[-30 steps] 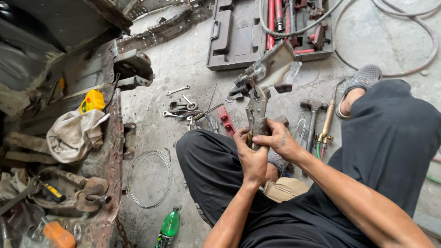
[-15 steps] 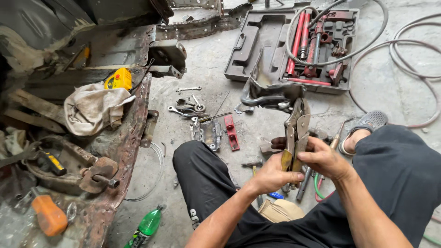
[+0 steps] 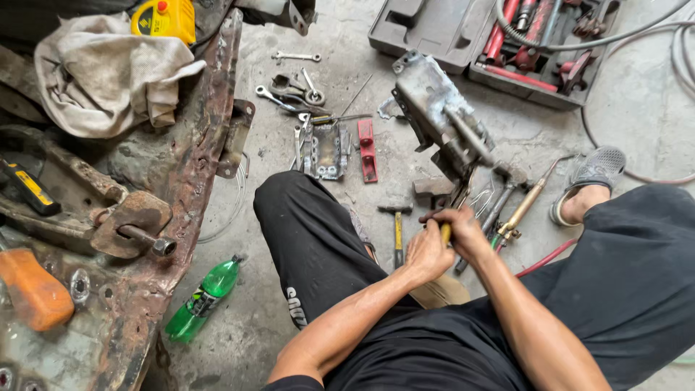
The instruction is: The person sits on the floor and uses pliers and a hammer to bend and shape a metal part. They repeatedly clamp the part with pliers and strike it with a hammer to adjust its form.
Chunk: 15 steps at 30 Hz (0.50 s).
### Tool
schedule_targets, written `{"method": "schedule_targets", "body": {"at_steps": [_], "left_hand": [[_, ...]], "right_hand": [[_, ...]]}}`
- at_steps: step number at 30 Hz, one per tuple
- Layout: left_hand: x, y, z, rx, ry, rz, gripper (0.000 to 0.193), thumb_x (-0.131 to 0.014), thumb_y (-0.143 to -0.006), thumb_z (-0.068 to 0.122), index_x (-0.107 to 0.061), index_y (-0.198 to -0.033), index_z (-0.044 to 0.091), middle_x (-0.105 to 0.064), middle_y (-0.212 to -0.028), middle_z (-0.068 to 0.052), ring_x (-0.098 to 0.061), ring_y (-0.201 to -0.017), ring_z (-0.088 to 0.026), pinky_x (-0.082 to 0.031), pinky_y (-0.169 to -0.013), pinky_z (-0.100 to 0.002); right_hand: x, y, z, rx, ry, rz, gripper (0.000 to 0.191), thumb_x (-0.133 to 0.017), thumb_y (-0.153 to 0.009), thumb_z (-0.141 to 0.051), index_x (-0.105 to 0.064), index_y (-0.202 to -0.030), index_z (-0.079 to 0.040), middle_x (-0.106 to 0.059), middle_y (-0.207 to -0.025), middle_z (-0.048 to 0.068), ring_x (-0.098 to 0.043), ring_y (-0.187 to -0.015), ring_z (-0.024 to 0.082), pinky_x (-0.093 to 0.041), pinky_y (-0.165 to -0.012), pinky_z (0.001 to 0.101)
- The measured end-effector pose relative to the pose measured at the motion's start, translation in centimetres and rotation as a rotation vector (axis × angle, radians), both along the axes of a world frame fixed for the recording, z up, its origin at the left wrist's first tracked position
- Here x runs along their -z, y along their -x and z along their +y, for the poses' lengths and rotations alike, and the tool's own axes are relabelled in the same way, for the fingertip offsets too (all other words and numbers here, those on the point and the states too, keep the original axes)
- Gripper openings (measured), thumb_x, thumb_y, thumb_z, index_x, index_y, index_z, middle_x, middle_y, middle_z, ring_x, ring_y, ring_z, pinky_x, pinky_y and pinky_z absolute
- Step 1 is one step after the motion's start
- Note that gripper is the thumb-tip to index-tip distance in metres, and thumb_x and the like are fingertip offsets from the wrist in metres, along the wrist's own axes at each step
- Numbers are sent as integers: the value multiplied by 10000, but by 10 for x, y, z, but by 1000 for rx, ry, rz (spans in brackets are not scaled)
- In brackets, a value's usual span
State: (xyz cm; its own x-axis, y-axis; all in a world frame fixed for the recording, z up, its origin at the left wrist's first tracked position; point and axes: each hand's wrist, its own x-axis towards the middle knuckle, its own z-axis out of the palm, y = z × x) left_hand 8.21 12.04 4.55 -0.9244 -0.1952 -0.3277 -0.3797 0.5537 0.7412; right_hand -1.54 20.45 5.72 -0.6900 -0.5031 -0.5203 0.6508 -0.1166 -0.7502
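Observation:
I sit on the concrete floor with both hands together between my knees. My left hand [image 3: 426,253] and my right hand [image 3: 463,228] are wrapped around the handles of locking pliers [image 3: 463,192]. Their jaws reach up and away from me and clamp a grey, scorched metal bracket [image 3: 433,98], held tilted above the floor. A bit of yellow shows between my fingers. A small hammer [image 3: 396,226] lies just left of my hands. To the right of them lies a brass torch [image 3: 523,208].
A rusty vehicle frame [image 3: 184,163] fills the left side, with a rag [image 3: 108,72], a yellow container [image 3: 163,18] and an orange object [image 3: 32,289] on it. Wrenches [image 3: 289,90], a metal plate [image 3: 326,148], a red tool [image 3: 367,141], a green bottle [image 3: 203,297] and an open tool case [image 3: 434,29] lie around.
My hands have come lower and closer to my lap, still gripping the pliers with the bracket clamped. My view has tipped further down and left.

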Motion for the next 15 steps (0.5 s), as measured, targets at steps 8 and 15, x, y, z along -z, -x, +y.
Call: {"method": "schedule_targets", "body": {"at_steps": [8, 15], "left_hand": [[-6, -2, -3, 85, -732, -182, 945, -819, -761, 438, -367, -1420, -68, -700, -1024, -187, -691, -766, -247, -535, -575, -327], [22, 5, 13, -26, -1157, -422, 501, -615, -980, 336, -491, -1310, -19, -695, -979, -167, -742, -705, -274, -606, -582, -364]], "right_hand": [[7, 34, 35, -256, -77, -367, 286, -597, -852, -146, -690, -1068, 17, -726, -911, 183, -725, -814, 299, -612, -786, 438], [27, 38, 48, -264, -246, -526, 328, -603, -880, -169, -694, -1166, -35, -731, -899, 127, -724, -775, 240, -606, -732, 371]]}}
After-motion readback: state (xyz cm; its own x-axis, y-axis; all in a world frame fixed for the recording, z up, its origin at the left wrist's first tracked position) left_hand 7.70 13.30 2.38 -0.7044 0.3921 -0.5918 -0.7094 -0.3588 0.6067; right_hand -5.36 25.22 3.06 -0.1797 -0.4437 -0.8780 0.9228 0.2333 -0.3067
